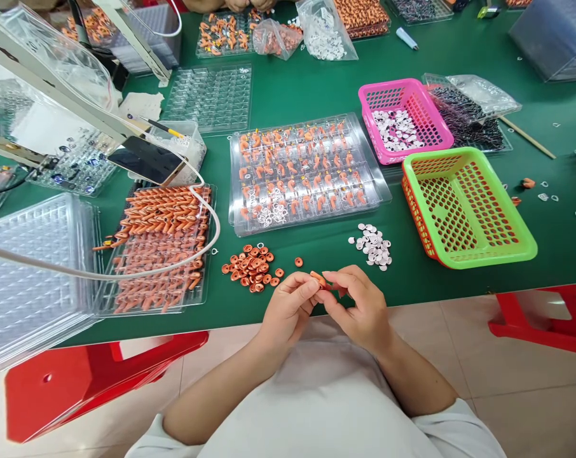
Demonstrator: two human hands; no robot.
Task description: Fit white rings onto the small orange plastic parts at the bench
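Observation:
Near the table's front edge, my left hand (290,306) pinches a small orange plastic housing (318,278) between thumb and fingers. From the other side, the fingertips of my right hand (360,308) close in on the same piece; whether they hold a smaller part is hidden. A heap of round orange caps (251,267) lies just beyond my left hand, with one loose cap (298,261) apart from it. Small white discs (374,247) are scattered beyond my right hand. Farther back, a clear tray (311,217) carries rows of orange pieces and some white rings.
Pink basket (364,105) with white pieces and green basket (521,245) stand to the right. At left are a tray of orange stems (161,248), stacked clear trays (30,254), a phone (147,160) and a looping white cable (217,222). Red stools (54,388) flank me.

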